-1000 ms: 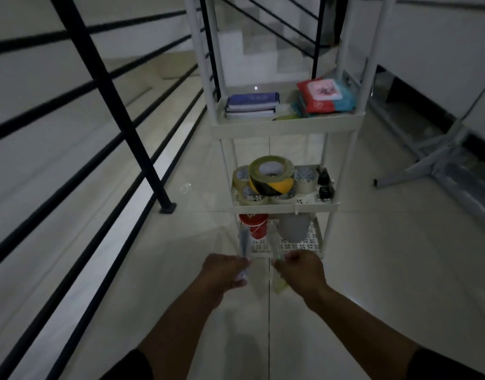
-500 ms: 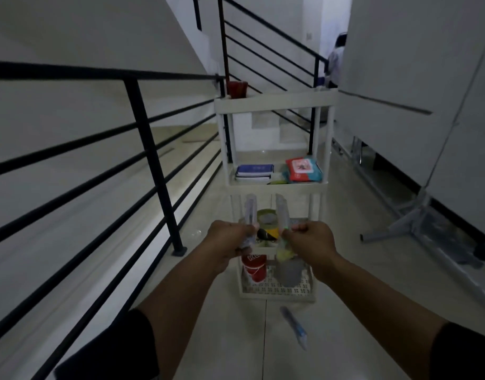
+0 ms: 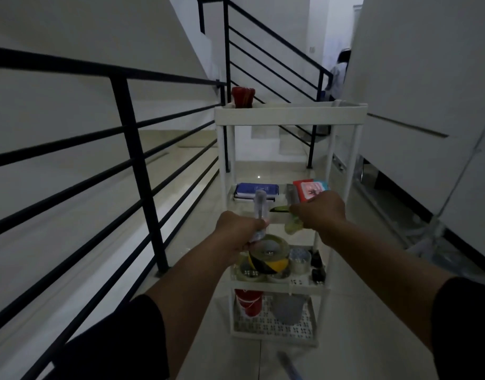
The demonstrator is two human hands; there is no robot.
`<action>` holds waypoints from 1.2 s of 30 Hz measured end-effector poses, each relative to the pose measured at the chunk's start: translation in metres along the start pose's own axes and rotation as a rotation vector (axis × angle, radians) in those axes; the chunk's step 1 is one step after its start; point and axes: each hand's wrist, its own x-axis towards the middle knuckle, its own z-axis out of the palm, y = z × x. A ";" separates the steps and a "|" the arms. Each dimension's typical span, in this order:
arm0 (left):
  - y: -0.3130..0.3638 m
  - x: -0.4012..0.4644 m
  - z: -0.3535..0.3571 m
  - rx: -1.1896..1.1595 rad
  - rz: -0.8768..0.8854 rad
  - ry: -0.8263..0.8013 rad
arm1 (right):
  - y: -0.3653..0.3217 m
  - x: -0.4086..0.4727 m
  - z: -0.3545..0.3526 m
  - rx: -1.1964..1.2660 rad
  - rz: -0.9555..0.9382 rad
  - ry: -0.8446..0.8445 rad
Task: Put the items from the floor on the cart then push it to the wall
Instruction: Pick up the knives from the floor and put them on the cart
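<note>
A white four-tier cart (image 3: 290,116) stands on the tiled floor ahead of me. My left hand (image 3: 237,233) grips a clear tube-like item (image 3: 260,207) held upright in front of the second shelf. My right hand (image 3: 316,209) grips a second clear item (image 3: 292,197) with a greenish end, also at second-shelf height. That shelf holds a dark blue book (image 3: 256,190) and a red packet (image 3: 310,189). Tape rolls (image 3: 268,255) fill the third shelf. One bluish tube (image 3: 289,367) lies on the floor below the cart.
A black railing (image 3: 134,160) runs along the left, with stairs behind the cart. A red cup (image 3: 242,96) sits on the cart's top tier. A white panel wall (image 3: 427,105) and metal frame legs are on the right. A person stands in the far doorway.
Both hands have risen from floor level to the cart's second shelf, each carrying a clear item. My view has lifted, showing the cart's top tier.
</note>
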 end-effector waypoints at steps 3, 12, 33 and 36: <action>0.006 0.028 0.003 -0.003 -0.014 -0.011 | -0.016 0.036 0.009 -0.166 -0.047 0.027; 0.024 0.066 0.002 -0.028 -0.049 -0.074 | -0.043 0.096 0.041 -0.711 -0.142 -0.033; 0.024 0.065 -0.002 -0.113 -0.067 -0.095 | -0.022 0.126 0.082 -0.911 -0.261 0.014; 0.026 0.059 -0.002 -0.105 -0.064 -0.102 | -0.021 0.124 0.080 -0.909 -0.295 0.005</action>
